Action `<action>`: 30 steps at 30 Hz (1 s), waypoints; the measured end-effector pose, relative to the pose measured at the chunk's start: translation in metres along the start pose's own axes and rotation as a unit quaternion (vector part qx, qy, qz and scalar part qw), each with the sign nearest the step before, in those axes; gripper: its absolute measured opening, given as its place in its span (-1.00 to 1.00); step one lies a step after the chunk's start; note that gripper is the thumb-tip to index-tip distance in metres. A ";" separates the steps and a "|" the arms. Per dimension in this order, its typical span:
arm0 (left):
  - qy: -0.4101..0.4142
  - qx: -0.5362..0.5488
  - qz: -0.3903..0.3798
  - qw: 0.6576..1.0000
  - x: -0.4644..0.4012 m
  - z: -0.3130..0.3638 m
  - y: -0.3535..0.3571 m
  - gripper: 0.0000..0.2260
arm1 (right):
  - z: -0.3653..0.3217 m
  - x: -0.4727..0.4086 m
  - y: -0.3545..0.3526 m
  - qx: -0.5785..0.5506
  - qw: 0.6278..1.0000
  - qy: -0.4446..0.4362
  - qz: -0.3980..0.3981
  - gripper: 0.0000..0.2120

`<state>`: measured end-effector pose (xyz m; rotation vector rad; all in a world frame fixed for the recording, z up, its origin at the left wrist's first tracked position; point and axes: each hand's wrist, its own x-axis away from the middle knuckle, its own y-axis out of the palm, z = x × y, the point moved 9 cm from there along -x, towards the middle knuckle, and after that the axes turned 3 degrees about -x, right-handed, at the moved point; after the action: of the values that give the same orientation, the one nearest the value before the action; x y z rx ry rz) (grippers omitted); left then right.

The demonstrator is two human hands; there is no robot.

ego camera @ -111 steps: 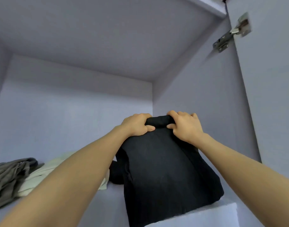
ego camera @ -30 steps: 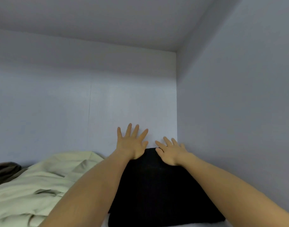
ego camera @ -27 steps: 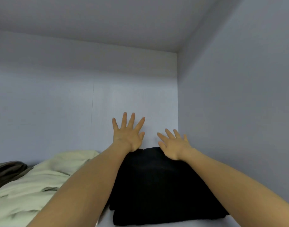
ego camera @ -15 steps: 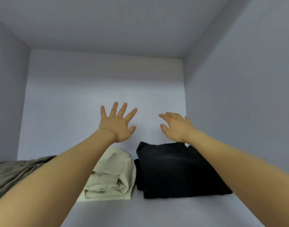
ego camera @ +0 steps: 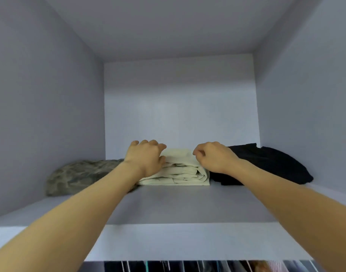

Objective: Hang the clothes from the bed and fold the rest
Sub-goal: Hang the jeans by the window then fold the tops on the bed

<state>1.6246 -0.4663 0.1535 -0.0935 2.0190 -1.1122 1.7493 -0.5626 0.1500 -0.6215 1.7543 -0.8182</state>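
Note:
Three folded garments lie in a row at the back of the upper wardrobe shelf [ego camera: 168, 205]: a camouflage-green one [ego camera: 80, 173] on the left, a cream one [ego camera: 180, 171] in the middle and a black one [ego camera: 266, 165] on the right. My left hand [ego camera: 146, 158] hovers in front of the cream garment's left end, fingers loosely curled, holding nothing. In front of the gap between the cream and black garments, my right hand [ego camera: 213, 158] hangs loosely curled and empty. Both forearms stretch over the shelf's front part.
The shelf is boxed in by a left wall [ego camera: 40, 114], a right wall [ego camera: 309, 114], a back panel and a low ceiling. Under the shelf's white front edge [ego camera: 188, 242], the tops of several hanging clothes [ego camera: 188, 266] show.
Both hands came off the black garment and drew back toward me, their spread fingers now loosely curled. The view pulled back, so all three garments and the shelf edge show.

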 end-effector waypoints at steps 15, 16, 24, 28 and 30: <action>-0.437 0.203 0.050 0.875 0.430 -0.050 -0.008 -0.76 | -0.176 0.255 0.102 -0.498 0.858 -0.126 0.007 -0.78; -0.458 0.199 0.035 0.865 0.462 -0.044 -0.006 -0.77 | -0.189 0.278 0.120 -0.507 0.851 -0.127 -0.041 -0.79; -0.576 0.129 -0.095 0.802 0.716 -0.023 -0.032 -0.76 | -0.318 0.479 0.235 -0.492 0.756 -0.165 -0.399 -0.80; -0.656 0.068 -0.130 0.740 0.837 -0.050 -0.073 -0.74 | -0.407 0.572 0.255 -0.440 0.678 -0.255 -0.531 -0.80; -0.683 0.042 -0.131 0.717 0.886 -0.069 -0.096 -0.73 | -0.457 0.612 0.257 -0.411 0.644 -0.297 -0.573 -0.79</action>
<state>0.9565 -0.8474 -0.3023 -0.8976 0.5902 -0.8148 1.1192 -0.7495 -0.3167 -2.4610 0.8358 -0.3883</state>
